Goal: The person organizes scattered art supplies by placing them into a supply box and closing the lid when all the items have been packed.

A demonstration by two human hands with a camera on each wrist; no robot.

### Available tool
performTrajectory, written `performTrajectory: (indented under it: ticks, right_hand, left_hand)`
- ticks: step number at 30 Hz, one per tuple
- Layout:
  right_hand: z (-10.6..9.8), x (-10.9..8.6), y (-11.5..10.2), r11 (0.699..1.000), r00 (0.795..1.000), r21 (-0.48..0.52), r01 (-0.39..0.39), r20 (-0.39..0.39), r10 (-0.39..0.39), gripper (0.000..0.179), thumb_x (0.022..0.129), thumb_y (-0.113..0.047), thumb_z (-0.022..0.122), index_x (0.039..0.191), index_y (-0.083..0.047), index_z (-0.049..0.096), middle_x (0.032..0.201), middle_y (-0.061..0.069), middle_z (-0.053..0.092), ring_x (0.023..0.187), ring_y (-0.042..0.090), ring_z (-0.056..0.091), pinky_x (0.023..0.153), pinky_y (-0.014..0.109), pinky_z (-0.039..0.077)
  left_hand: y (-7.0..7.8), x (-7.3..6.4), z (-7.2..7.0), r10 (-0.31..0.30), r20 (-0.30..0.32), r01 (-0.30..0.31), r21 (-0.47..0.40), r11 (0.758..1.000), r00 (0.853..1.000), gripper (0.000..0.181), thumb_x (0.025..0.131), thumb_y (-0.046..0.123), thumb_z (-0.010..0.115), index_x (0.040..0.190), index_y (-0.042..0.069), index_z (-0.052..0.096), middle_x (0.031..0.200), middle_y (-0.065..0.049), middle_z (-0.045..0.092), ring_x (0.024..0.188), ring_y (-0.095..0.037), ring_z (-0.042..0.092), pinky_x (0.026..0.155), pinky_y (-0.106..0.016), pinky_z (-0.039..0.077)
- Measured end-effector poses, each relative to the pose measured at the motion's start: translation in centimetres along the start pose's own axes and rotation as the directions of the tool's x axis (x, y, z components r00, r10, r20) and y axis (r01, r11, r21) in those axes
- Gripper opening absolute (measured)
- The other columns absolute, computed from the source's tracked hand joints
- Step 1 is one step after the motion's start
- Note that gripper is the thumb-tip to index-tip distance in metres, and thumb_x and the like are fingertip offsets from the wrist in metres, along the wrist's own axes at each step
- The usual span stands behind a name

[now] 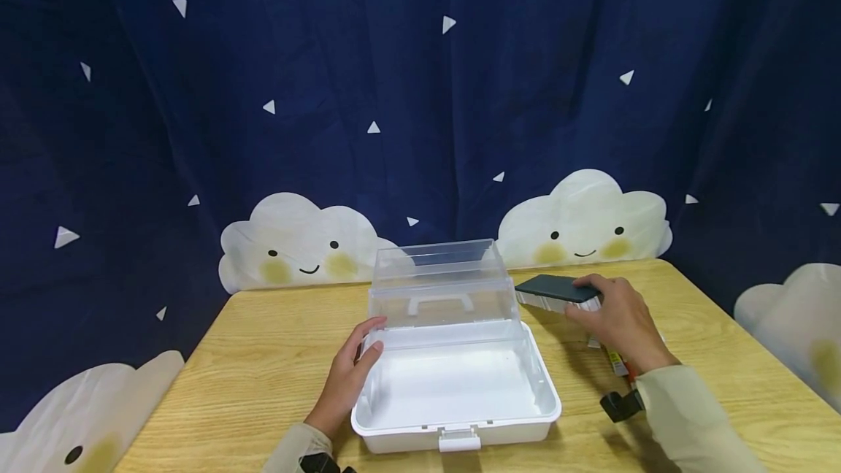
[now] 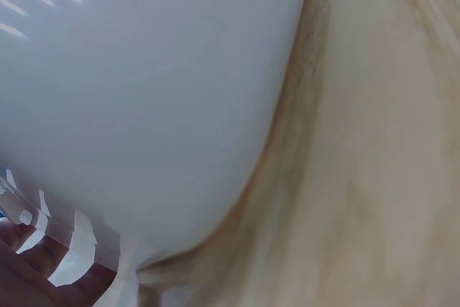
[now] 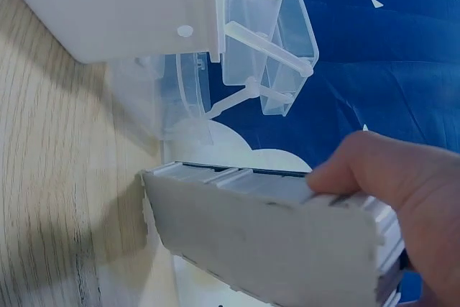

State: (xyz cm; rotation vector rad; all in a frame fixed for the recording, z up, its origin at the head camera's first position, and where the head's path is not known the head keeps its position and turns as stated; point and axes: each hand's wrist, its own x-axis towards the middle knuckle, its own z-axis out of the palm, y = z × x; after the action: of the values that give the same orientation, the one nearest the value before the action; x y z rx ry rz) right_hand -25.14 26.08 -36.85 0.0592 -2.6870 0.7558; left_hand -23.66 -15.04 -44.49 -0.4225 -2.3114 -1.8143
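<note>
Block: dark-topped block [image 1: 550,287] with white ribbed sides; behind and to the right of the white box [image 1: 453,385], apart from it, and looks raised off the tabletop, with a shadow beneath.
Right hand [image 1: 620,318]: thumb and fingers clamped on the block's end farther from the box; probably an end grip, to keep the rest free.
Left hand [image 1: 344,374]: at the box's left rim, thumb over the edge, fingertips tucked against the outside, so clamped on the rim; likely steadying it.
Box: bare floor inside; front latch [image 1: 460,440] undone, presumably so the inside can be reached.
Lid: clear lid [image 1: 440,305] with handle, standing up at the box's back, leaving the top uncovered.
Small items: yellow-labelled piece [image 1: 617,363], right of the box, partly hidden by the right hand; kind unclear.
Beyond: wooden table [image 1: 282,363] under the box, cloud-print curtain [image 1: 328,93] behind it.
</note>
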Motion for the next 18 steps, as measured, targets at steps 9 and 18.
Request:
performTrajectory:
  ticks: [9,18]
  right_hand:
    - [0.18,-0.08,0.14,0.999,0.990,0.014,0.031,-0.136,-0.029,0.048,0.079,-0.028,0.074,0.119,-0.004,0.062,0.108,0.026,0.054,0.088,0.038,0.051,0.068,0.049,0.045]
    - [0.05,-0.28,-0.21,0.997,0.961,0.059,0.051,-0.274,-0.033,0.046,0.083,-0.034,0.071,0.120,-0.007,0.062,0.107,0.021,0.053,0.090,0.036,0.049,0.070,0.049,0.045]
  left_hand:
    - [-0.08,0.09,0.03,-0.003,-0.004,0.003,0.001,1.000,1.000,0.037,0.099,0.025,0.055,0.136,0.023,0.052,0.142,0.002,0.048,0.137,-0.018,0.034,0.113,-0.045,0.023]
    - [-0.06,0.01,0.02,0.005,0.005,-0.005,-0.018,1.000,1.000,0.035,0.100,0.023,0.053,0.135,0.024,0.052,0.143,0.001,0.047,0.138,-0.018,0.034,0.112,-0.046,0.024]
